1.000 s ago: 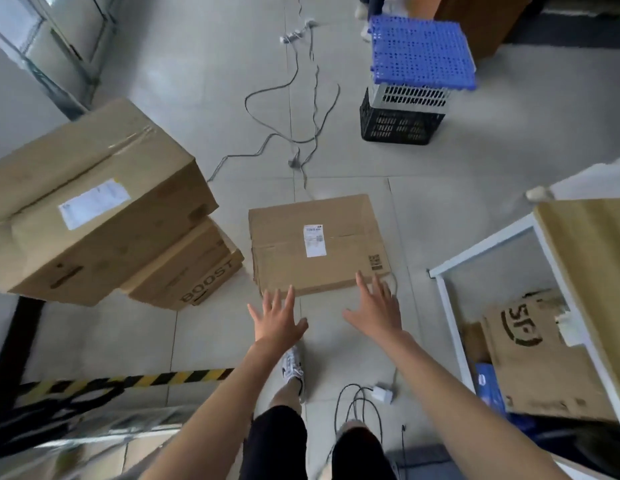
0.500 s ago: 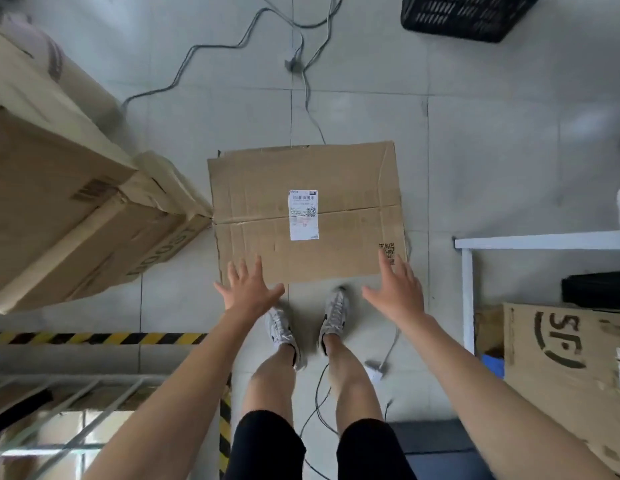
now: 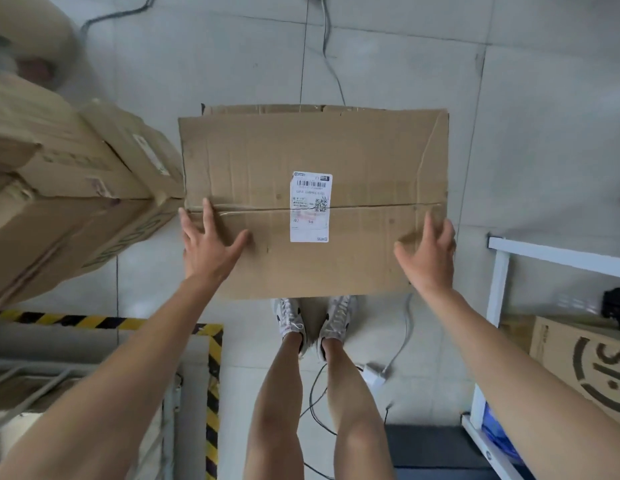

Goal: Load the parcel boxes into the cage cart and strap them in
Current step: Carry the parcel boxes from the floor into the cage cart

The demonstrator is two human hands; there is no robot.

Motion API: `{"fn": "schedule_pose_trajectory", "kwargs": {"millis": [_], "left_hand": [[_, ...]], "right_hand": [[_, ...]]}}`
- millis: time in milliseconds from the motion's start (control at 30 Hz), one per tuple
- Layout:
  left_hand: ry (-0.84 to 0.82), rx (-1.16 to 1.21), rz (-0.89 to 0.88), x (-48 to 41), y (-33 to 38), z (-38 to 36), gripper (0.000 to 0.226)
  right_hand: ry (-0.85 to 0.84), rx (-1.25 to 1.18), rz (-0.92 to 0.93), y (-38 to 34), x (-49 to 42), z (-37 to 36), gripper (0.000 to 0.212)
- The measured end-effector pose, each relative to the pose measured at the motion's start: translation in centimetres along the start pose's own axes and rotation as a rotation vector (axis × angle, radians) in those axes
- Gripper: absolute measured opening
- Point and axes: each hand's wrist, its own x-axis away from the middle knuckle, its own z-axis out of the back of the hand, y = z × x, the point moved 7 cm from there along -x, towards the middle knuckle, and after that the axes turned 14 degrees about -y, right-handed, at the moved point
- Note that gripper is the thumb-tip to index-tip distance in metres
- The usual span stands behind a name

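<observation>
A flat brown parcel box [image 3: 353, 150] with a white shipping label [image 3: 310, 206] lies on the floor just ahead of my feet. My left hand [image 3: 208, 251] rests flat on the top near its left edge, fingers spread. At the box's right edge is my right hand [image 3: 428, 258], thumb on the top and fingers reaching over the side, slightly blurred. Part of the cage cart's metal frame [image 3: 42, 372] shows at the lower left.
Stacked cardboard boxes [image 3: 59, 188] stand against the parcel's left side. Yellow-black hazard tape [image 3: 211, 375] marks the floor by the cart. A white shelf frame [image 3: 497, 282] with an SF-marked box [image 3: 585, 362] is at the right. Cables [image 3: 331, 64] and a charger [image 3: 372, 370] lie on the floor.
I have stepped up to the box and bent over it. Both hands have moved forward from in front of the box onto its left and right sides.
</observation>
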Motion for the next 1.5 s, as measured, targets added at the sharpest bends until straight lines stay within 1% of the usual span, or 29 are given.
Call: {"fn": "schedule_pose_trajectory", "kwargs": {"millis": [67, 167, 267, 333, 467, 633, 833, 900, 1000, 1167, 1300, 1367, 1500], "left_hand": [[-0.010, 0.092, -0.020, -0.9, -0.2, 0.9, 0.113], [-0.035, 0.280, -0.083, -2.0, -0.1, 2.3, 0.132], [-0.050, 0.411, -0.086, -2.8, -0.5, 2.7, 0.139], [-0.045, 0.462, -0.087, -2.8, -0.5, 2.6, 0.140], [-0.072, 0.551, -0.096, -1.5, -0.6, 2.4, 0.135], [-0.092, 0.575, -0.057, 5.4, -0.2, 2.6, 0.131], [-0.064, 0.656, 0.006, 20.7, 0.0, 6.7, 0.126], [-0.016, 0.666, 0.033, 26.3, -0.5, 8.7, 0.124], [0.107, 0.666, 0.090, 33.9, -1.9, 11.4, 0.125], [0.312, 0.747, 0.187, 45.4, -6.5, 14.9, 0.128], [0.483, 0.812, 0.232, 54.3, -11.0, 16.3, 0.130], [0.557, 0.839, 0.244, 58.3, -13.1, 16.3, 0.130], [0.685, 0.909, 0.314, 64.9, -17.1, 15.0, 0.127]], "right_hand": [[-0.014, -0.068, -0.012, -0.1, -1.8, 0.7, 0.094], [-0.113, -0.161, -0.012, -0.1, -3.8, 1.3, 0.113], [-0.177, -0.237, -0.043, 1.1, -4.7, 1.8, 0.124], [-0.182, -0.289, -0.055, 1.8, -5.0, 1.9, 0.125], [-0.155, -0.379, -0.056, 2.0, -4.2, 2.7, 0.115], [-0.206, -0.344, -0.069, 2.7, 1.5, 6.3, 0.113], [-0.256, -0.276, -0.005, 0.2, 13.5, 13.7, 0.113], [-0.273, -0.249, 0.034, -1.4, 17.4, 16.1, 0.114], [-0.290, -0.215, 0.129, -4.4, 22.2, 18.9, 0.115], [-0.307, -0.132, 0.330, -11.2, 28.8, 21.3, 0.115], [-0.297, -0.038, 0.502, -16.4, 34.2, 21.6, 0.113], [-0.290, 0.013, 0.568, -18.7, 36.8, 21.0, 0.109], [-0.277, 0.028, 0.690, -22.9, 42.0, 18.4, 0.101]]}}
